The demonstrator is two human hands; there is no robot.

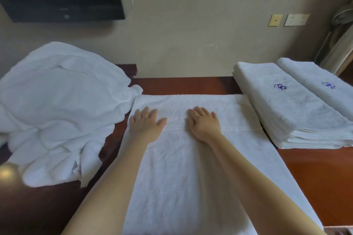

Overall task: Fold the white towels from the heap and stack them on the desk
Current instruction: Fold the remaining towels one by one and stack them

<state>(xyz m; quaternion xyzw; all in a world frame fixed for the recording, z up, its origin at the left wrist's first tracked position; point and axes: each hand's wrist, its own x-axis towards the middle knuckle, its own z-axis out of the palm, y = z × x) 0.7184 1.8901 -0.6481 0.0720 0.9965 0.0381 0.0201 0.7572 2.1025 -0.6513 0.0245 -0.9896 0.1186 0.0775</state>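
Reddish-brown wooden counter [315,177] bears a flat white towel [191,177]; left hand [146,124] and right hand [203,123] rest palm-down on it, fingers [198,111] straight and spread. Folded white towel stack [286,116] at right shows an unreadable blue embroidered emblem [280,87].

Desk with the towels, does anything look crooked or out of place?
Nothing stands out. The spread towel lies flat under the left hand and right hand, the folded stack and the second stack behind it sit neatly at the right, and the heap at left is just unfolded towels.
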